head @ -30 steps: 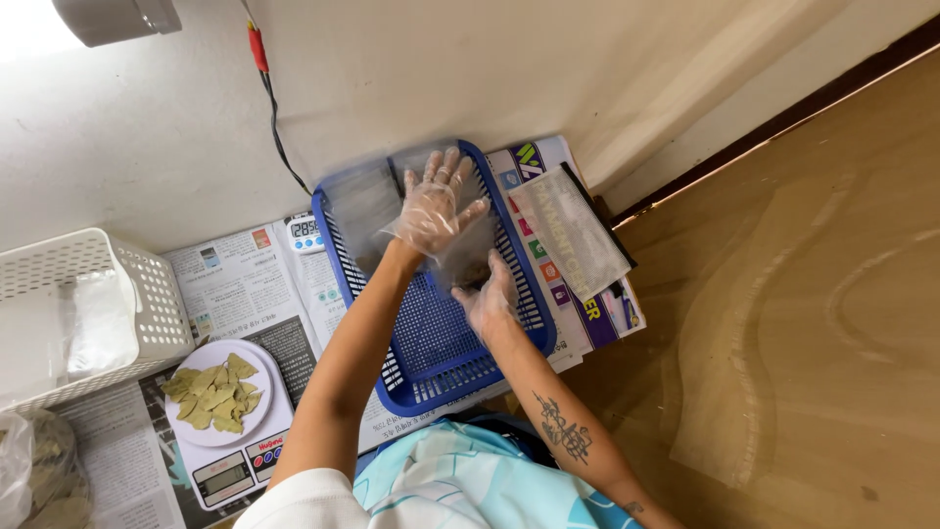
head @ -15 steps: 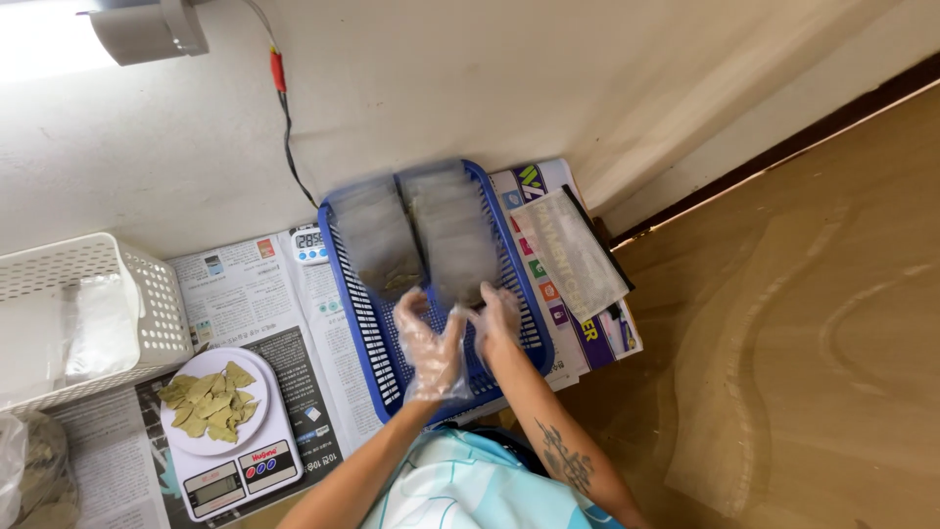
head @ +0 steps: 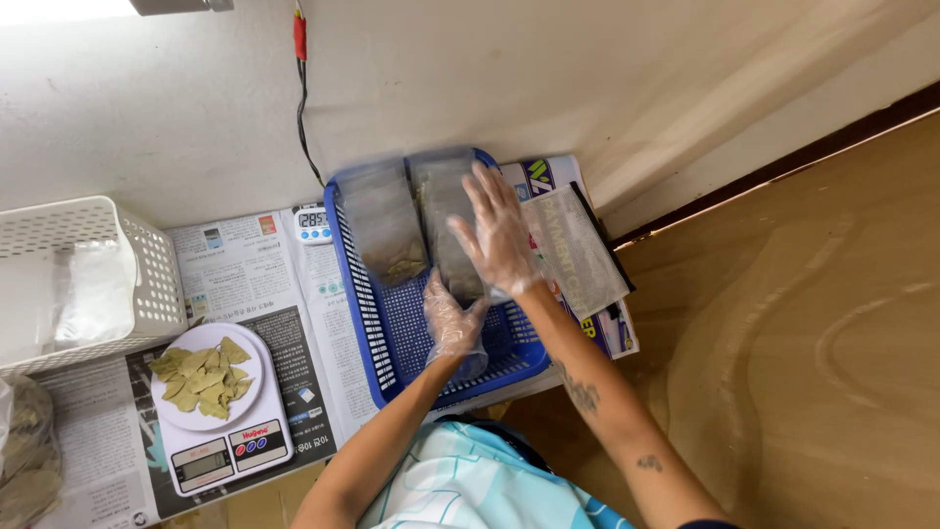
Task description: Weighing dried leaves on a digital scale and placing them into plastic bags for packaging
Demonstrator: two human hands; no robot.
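A blue slatted plastic basket lies on newspaper against the wall. Two clear plastic bags with dried leaves lie side by side in its far half: one on the left, one on the right. My right hand, in a thin clear glove, lies flat with fingers spread over the right bag. My left hand, also gloved, hovers with curled fingers at the near end of that bag, over the basket's floor.
A digital kitchen scale carries a white plate of dried bay leaves. A white basket stands at the left, a small timer by the wall, a flat clear bag on magazines at the right. Wooden floor lies beyond.
My right hand has moved forward from the basket's near part and now lies flat on the right bag. My left hand has shifted slightly forward. The view has tilted a little.
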